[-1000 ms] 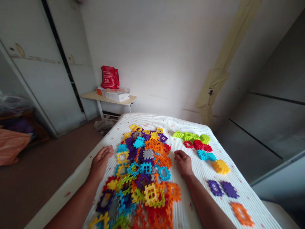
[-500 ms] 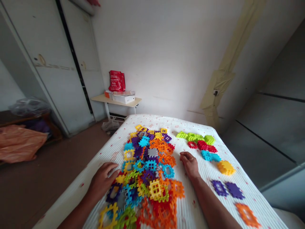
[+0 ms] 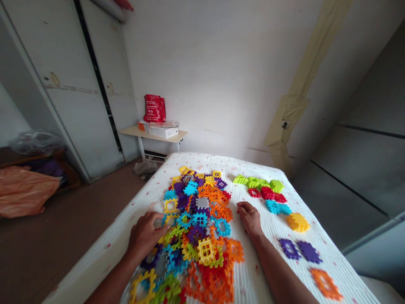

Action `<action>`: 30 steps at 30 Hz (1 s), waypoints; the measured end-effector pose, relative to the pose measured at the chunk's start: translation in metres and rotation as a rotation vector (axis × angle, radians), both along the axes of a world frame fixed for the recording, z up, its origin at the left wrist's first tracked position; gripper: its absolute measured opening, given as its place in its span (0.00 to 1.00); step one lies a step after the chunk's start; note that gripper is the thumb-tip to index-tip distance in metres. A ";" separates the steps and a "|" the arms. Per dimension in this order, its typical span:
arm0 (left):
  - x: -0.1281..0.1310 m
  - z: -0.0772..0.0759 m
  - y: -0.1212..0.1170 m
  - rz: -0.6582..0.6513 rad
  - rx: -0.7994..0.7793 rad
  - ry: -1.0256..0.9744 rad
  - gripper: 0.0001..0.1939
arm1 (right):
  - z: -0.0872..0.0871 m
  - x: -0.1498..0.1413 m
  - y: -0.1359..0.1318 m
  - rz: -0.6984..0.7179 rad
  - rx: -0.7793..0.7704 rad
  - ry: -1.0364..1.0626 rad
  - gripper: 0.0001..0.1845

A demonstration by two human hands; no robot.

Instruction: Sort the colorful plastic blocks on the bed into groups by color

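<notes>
My left hand [image 3: 147,233] is at the left edge of a heap of plastic interlocking building tiles, thumb and fingers apart, its fingertips beside a yellow frame tile [image 3: 171,219]. Whether it touches that tile I cannot tell. Just right of the heap, my right hand [image 3: 250,218] rests on the bed with fingers curled in and nothing visible in them. Between the hands lie a blue window tile [image 3: 200,219], a grey solid tile [image 3: 202,203], a yellow window tile [image 3: 206,251] and an orange frame tile [image 3: 234,251].
Right of my right hand, tiles lie grouped by colour: green [image 3: 257,183], red [image 3: 272,194], blue [image 3: 278,207], a yellow stack [image 3: 298,222], purple [image 3: 309,251] and orange [image 3: 325,283]. A small table [image 3: 129,131] with a red bag [image 3: 154,108] stands by the wall.
My left hand has moved right and slightly up, in over the heap's left edge towards the yellow frame tile. My right hand has hardly moved.
</notes>
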State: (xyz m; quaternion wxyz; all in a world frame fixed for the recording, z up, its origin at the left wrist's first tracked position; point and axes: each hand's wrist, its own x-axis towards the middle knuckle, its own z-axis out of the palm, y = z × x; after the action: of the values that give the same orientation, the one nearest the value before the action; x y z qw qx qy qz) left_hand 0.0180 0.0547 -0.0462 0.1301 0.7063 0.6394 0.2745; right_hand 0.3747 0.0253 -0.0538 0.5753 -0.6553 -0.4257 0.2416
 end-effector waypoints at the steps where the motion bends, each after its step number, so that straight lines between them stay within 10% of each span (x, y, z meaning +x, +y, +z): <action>1: 0.000 -0.001 0.000 -0.002 -0.001 -0.018 0.13 | 0.001 0.000 0.000 0.001 0.001 -0.004 0.16; 17: 0.008 0.015 -0.018 -0.384 0.081 -0.116 0.07 | -0.003 0.000 0.001 0.013 -0.014 -0.051 0.16; 30: 0.009 0.013 -0.013 -0.358 0.051 -0.255 0.09 | -0.006 0.000 0.002 0.023 0.006 -0.025 0.14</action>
State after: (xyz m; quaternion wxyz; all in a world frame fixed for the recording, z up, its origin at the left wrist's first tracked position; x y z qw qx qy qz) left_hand 0.0272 0.0419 -0.0329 0.2390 0.7710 0.4752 0.3503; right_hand 0.3752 0.0275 -0.0599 0.5691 -0.6515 -0.4412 0.2386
